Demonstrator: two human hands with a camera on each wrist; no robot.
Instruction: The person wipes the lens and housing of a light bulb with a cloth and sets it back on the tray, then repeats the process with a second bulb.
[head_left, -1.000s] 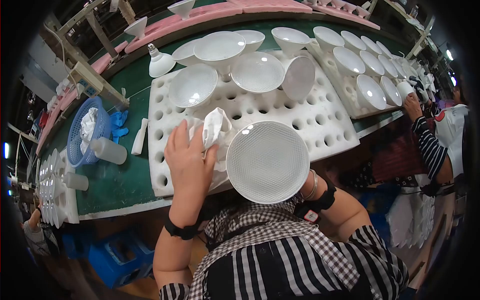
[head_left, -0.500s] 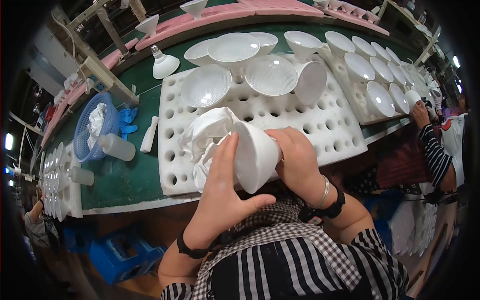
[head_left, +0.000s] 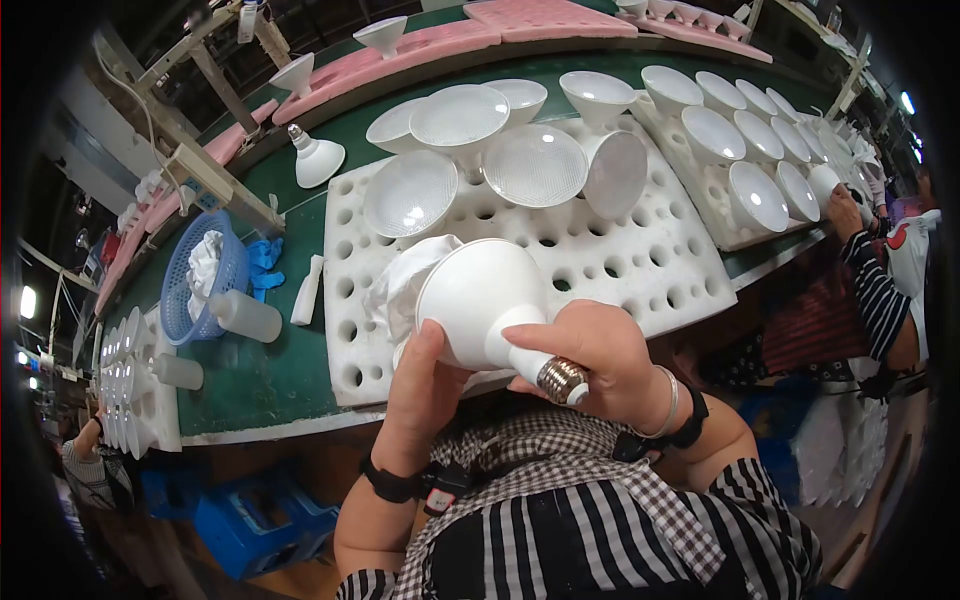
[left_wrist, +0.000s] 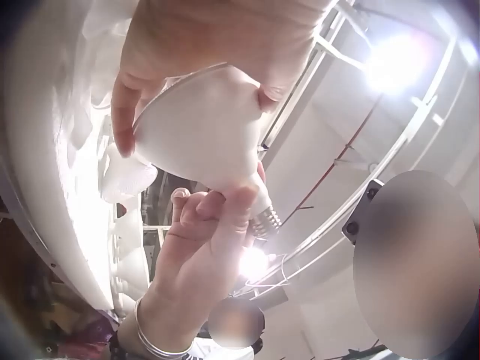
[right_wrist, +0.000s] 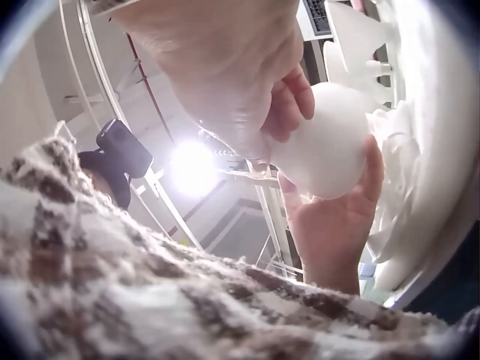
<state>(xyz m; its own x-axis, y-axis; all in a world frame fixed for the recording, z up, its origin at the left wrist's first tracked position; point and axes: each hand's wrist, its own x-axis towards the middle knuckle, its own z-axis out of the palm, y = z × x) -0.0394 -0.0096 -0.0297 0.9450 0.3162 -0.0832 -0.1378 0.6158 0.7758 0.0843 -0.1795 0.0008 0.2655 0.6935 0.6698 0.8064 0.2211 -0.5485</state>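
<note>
A white reflector light bulb is held in front of the body, its wide face turned away and its silver screw base pointing down to the right. My left hand grips the wide end, thumb on the white side. In the left wrist view, fingers of that hand span the rim of the bulb. My right hand pinches the narrow neck just above the screw base. A crumpled white cloth shows behind the bulb, over the foam tray, partly hidden by it.
Several similar bulbs stand in the holed white foam tray, with a second filled tray to its right. At left are a blue basket, a white bottle and a blue glove. Another person's arm reaches in at right.
The bulb has turned from facing the head camera to showing its back and screw base. My left hand has gone from the cloth to the bulb's wide end.
</note>
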